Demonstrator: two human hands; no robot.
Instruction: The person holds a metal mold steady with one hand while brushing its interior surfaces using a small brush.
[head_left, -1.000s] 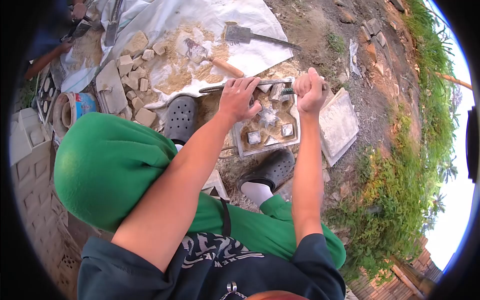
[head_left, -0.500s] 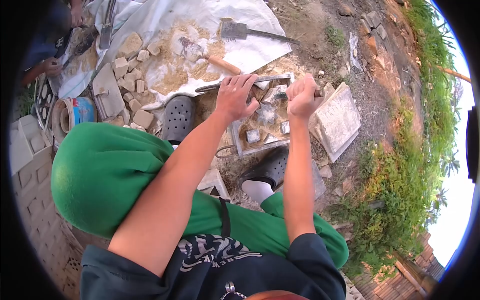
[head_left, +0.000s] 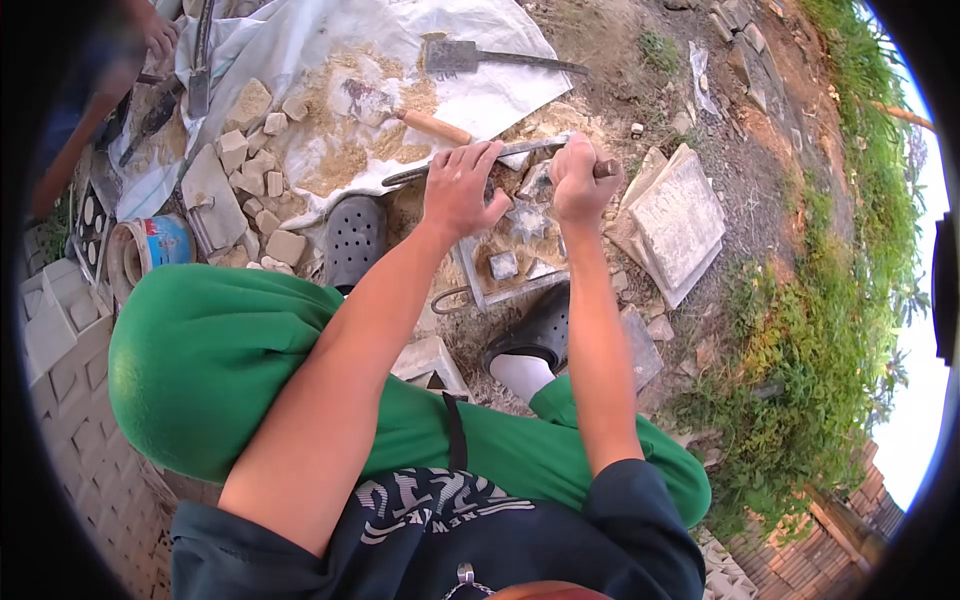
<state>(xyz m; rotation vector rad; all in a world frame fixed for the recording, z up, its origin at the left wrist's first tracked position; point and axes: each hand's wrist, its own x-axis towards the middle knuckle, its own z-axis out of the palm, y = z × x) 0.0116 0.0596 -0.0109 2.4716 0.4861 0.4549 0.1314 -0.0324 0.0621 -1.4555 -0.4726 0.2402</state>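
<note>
My left hand (head_left: 463,192) lies over the far bar of a metal mould frame (head_left: 520,290), fingers stretched out and thumb apart. My right hand (head_left: 582,190) is a fist above the frame's right side, wrapped round a tool whose brown handle end (head_left: 606,168) sticks out; its working end is hidden. Inside the frame lie a star-shaped metal piece (head_left: 528,220) and a small metal block (head_left: 504,264). A wire loop (head_left: 450,299) sticks out from the frame's near left corner. My dark clogs (head_left: 355,235) stand on both sides of it.
White sheeting (head_left: 500,110) with sandy powder holds a wooden-handled tool (head_left: 435,126) and a flat metal paddle (head_left: 452,57). Broken stone chunks (head_left: 285,247) and a blue bucket (head_left: 168,241) are at left. Stacked slabs (head_left: 680,225) stand at right. Another person's hand (head_left: 160,35) shows at upper left.
My right hand has moved slightly left and towards me over the frame. My left hand stays at the far bar. The view has shifted a little.
</note>
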